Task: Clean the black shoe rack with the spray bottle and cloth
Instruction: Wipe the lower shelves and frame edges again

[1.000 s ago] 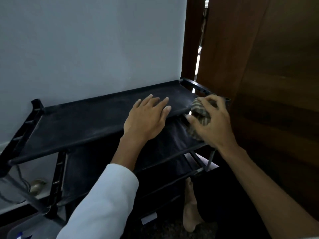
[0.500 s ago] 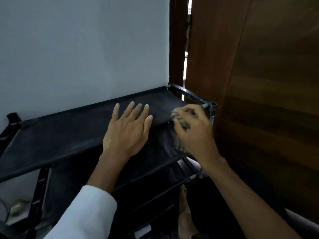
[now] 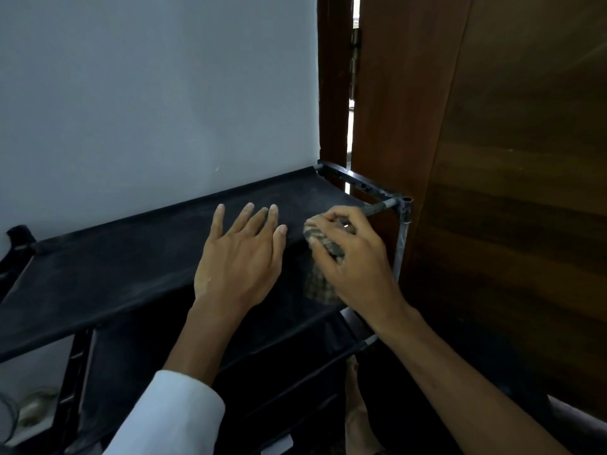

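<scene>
1. A pale wall [image 3: 147,93] fills the view from nine to twelve o'clock; a brown wooden door [image 3: 509,159] fills it from one to four o'clock, just beside the rack's right end.
2. The black shoe rack [image 3: 115,267] stands against the wall, running from nine o'clock to the centre; lower shelves show beneath its fabric top shelf, toward six o'clock.
3. A white sleeve [image 3: 174,418] covers the left forearm at seven o'clock; the right forearm is bare.
4. The left hand [image 3: 239,257] lies flat on the top shelf at the centre; its grip is apart, fingers straight and spread.
5. The right hand [image 3: 358,264] sits just at three o'clock of the left; its grip is clamped on the cloth [image 3: 323,243].
6. The cloth is striped and bunched; it touches the top shelf's front edge near the right corner post [image 3: 402,238]; part of it hangs below the hand.
</scene>
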A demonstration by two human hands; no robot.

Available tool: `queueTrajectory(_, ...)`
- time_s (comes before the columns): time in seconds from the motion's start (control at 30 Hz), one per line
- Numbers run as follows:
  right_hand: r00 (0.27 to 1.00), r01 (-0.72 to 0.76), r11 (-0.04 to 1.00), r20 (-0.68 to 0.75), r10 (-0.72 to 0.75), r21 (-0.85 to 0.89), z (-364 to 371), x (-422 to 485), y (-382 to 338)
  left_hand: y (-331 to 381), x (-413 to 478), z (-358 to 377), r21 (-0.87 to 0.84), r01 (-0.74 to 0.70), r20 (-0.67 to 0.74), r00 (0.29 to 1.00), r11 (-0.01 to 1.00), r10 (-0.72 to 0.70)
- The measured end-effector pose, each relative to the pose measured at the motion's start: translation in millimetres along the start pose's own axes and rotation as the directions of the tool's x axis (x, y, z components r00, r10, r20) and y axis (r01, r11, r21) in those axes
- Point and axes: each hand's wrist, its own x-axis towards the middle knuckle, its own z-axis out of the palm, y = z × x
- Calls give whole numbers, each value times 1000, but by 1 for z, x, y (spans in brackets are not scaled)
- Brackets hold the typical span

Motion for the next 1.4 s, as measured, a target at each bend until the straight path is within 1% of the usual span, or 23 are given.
queueTrajectory(0.03, 1000, -26, 999, -4, 25, -35, -4, 2, 6, 0, 0, -1, 0, -1, 2, 1000, 1000, 1)
queueTrajectory(0.1, 988, -152, 985, -49, 149, -81, -15, 9, 20, 1, 0, -1, 1, 0, 1, 1000, 1000, 0)
queueTrajectory(0.17, 951, -296, 951, -117, 286, -89, -28, 17, 35, 2, 1, -1, 6, -2, 3, 1000, 1000, 2)
queueTrajectory(0.23, 917, -381, 922, -150, 369, -66, -39, 22, 46, 3, 1, -1, 3, -1, 10, 1000, 1000, 1)
queueTrajectory(0.33, 911, -392, 919, -160, 380, -49, -41, 20, 45, 3, 1, -2, -9, 7, 15, 1000, 1000, -7)
queueTrajectory(0.4, 921, -366, 931, -147, 361, -7, -35, 13, 34, 3, 2, -2, -20, 9, 15, 1000, 1000, -9)
queueTrajectory(0.5, 974, -211, 976, -69, 214, 57, -15, -1, 8, 4, 3, -2, -26, 7, 14, 1000, 1000, -6)
queueTrajectory(0.57, 993, -108, 988, -27, 111, 113, -1, -9, -7, 2, 2, -2, -19, 13, 12, 1000, 1000, -12)
queueTrajectory(0.67, 1000, -24, 998, -15, 25, 53, 3, -5, -7, 1, 1, -2, -18, 8, 9, 1000, 1000, -8)
queueTrajectory(0.73, 997, -74, 997, -35, 73, -26, -3, 1, 2, 2, 0, -1, -29, 1, 12, 1000, 1000, 0)
queueTrajectory(0.83, 955, -280, 957, -119, 270, -76, -17, 9, 18, 1, 1, -2, -50, -4, 3, 1000, 999, 4)
queueTrajectory(0.87, 936, -336, 940, -131, 327, -52, -23, 12, 22, 0, 1, -3, -83, -17, -14, 1000, 996, 16)
queueTrajectory(0.93, 907, -401, 916, -138, 398, 6, -31, 15, 23, -1, -2, -7, -219, -68, -99, 994, 973, 48)
queueTrajectory(1.0, 893, -412, 906, -153, 423, 98, -32, 10, 14, 0, -13, -13, -389, -142, -262, 964, 910, 39)
queueTrajectory(1.03, 890, -407, 898, -148, 431, 168, -29, 4, 6, 1, -23, -15, -436, -199, -355, 934, 878, 36)
queueTrajectory(1.07, 891, -398, 881, -121, 438, 258, -26, -4, -3, 1, -36, -14, -434, -264, -441, 896, 861, 52)
queueTrajectory(1.1, 895, -389, 844, -66, 441, 369, -23, -13, -13, -2, -51, -11, -395, -324, -505, 858, 860, 92)
queueTrajectory(1.13, 897, -393, 781, 15, 442, 486, -20, -22, -22, -6, -67, -8, -339, -370, -536, 831, 865, 145)
queueTrajectory(1.17, 891, -420, 698, 117, 439, 580, -16, -31, -30, -13, -82, -5, -285, -395, -533, 823, 873, 199)
queueTrajectory(1.23, 840, -528, 515, 325, 434, 675, -8, -46, -45, -30, -108, -2, -212, -384, -441, 858, 899, 263)
queueTrajectory(1.27, 798, -588, 414, 414, 438, 695, -3, -52, -52, -40, -118, -1, -210, -339, -372, 895, 917, 246)
queueTrajectory(1.33, 702, -685, 211, 553, 449, 697, 8, -60, -62, -56, -137, 0, -277, -163, -258, 962, 947, 90)
queueTrajectory(1.4, 604, -752, 62, 648, 464, 656, 19, -66, -69, -70, -156, 8, -356, 53, -204, 970, 933, -133)
